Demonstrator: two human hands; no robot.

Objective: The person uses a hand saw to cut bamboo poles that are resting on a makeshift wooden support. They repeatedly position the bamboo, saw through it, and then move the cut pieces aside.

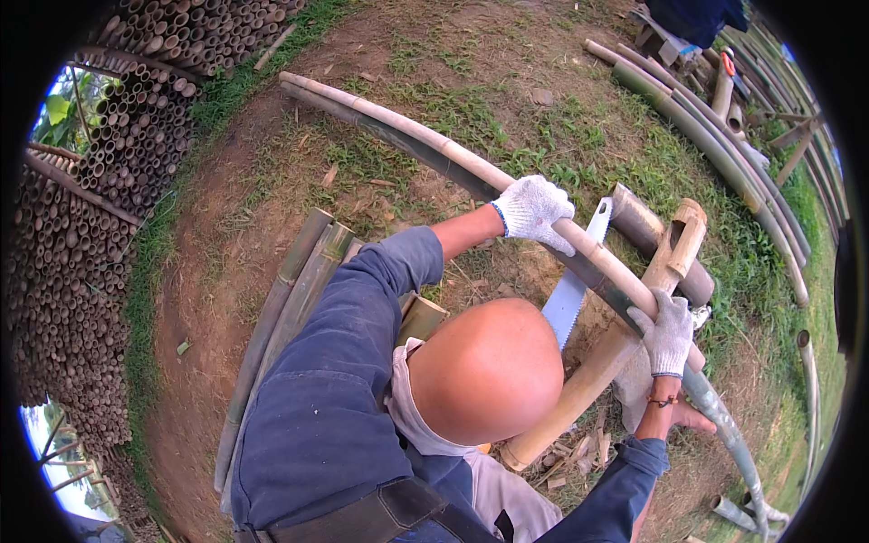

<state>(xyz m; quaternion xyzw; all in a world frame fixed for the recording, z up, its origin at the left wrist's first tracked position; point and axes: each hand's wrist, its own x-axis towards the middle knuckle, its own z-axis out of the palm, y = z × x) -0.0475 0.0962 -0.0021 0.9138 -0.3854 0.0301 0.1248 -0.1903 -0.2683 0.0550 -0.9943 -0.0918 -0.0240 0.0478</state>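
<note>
My left hand (536,214), in a white knit glove, is closed over a long tan bamboo pole (398,125). Farther along the same pole, toward its near right end, my gloved right hand (667,333) has its fingers wrapped round it. A longer green bamboo pole (720,418) runs alongside and just beneath the tan one. Both cross a thick, slanting bamboo post (584,385) with a notched top. Between my hands, a handsaw (568,297) with a pale blade stands partly behind the poles, its lower end hidden.
A dark bamboo log (641,222) lies by the post's top. Cut bamboo lengths (303,290) rest at left. Stacked bamboo (77,271) forms a wall at far left. Long poles (724,149) lie at far right. A bare foot (692,417) shows beside the green pole.
</note>
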